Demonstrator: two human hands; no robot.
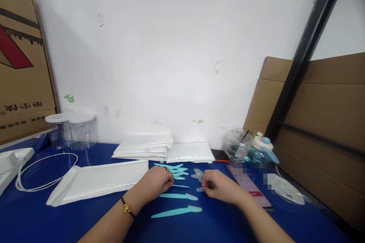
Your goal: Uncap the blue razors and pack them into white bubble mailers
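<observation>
My left hand (159, 182) is closed, its fingers curled round a turquoise eyebrow razor (181, 186) that sticks out edge-on to the right. My right hand (216, 185) is closed in a pinch beside the small clear plastic caps (196, 174); a cap (199, 189) shows at its fingertips, though I cannot tell if it is gripped. Beyond the left hand lie several loose turquoise razors (178, 171) in a fanned pile. Nearer me, two razors lie side by side, a front razor (173, 212) and another razor (182, 196), with pale translucent blade ends pointing right.
A white padded envelope (102, 182) lies left, with stacked envelopes (142, 146) and more envelopes (189, 152) by the wall. Phones (248, 184), a plastic cup (238, 146) and a blue-lidded bottle (262, 150) stand right. Clear jars (82, 133) and a white cable (45, 155) are left.
</observation>
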